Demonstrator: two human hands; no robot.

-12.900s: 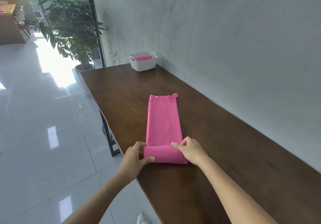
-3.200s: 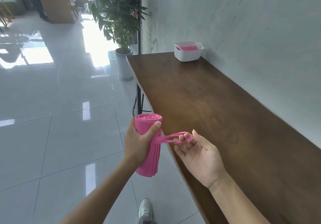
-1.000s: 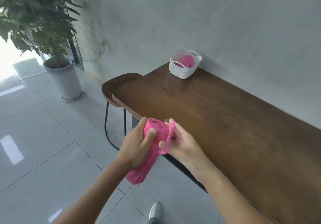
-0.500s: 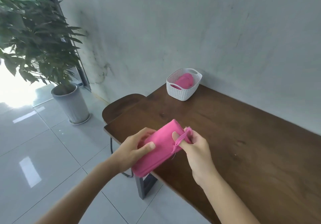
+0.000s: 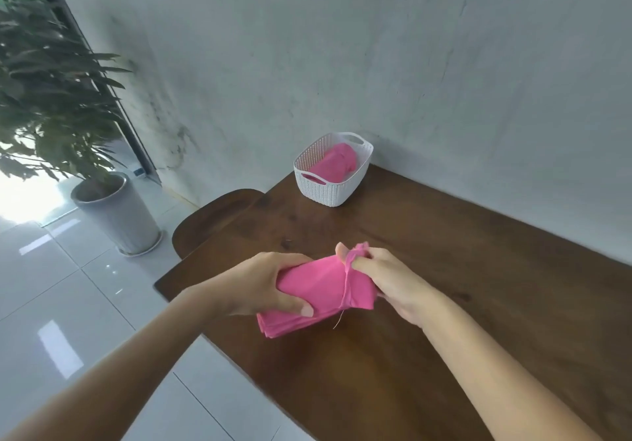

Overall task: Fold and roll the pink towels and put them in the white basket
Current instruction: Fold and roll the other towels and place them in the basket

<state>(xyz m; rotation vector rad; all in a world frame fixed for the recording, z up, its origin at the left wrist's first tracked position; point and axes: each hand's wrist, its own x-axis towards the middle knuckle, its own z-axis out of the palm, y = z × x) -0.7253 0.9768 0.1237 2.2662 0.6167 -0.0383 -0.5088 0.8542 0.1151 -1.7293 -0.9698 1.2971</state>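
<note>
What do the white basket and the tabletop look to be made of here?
White basket: likely moulded plastic, matt; its walls carry a regular knit-like weave pattern and it has cut-out handles. Tabletop: looks like dark brown wood or wood veneer, with visible grain, darker blotches and a soft sheen; which of the two cannot be told.

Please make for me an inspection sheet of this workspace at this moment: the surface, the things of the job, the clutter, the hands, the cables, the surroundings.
Surface: dark brown wooden table against the wall, bare where visible.
Job's things: rolled pink towel held above the table's near edge; white basket at the far corner with another pink towel inside.
Clutter: nothing seen.
Hands: left hand grips the roll around its body; right hand pinches the roll's loop at the other end.
Cables: nothing seen.
Surroundings: grey wall; potted plant on the tiled floor; round stool beside the table end.
</note>
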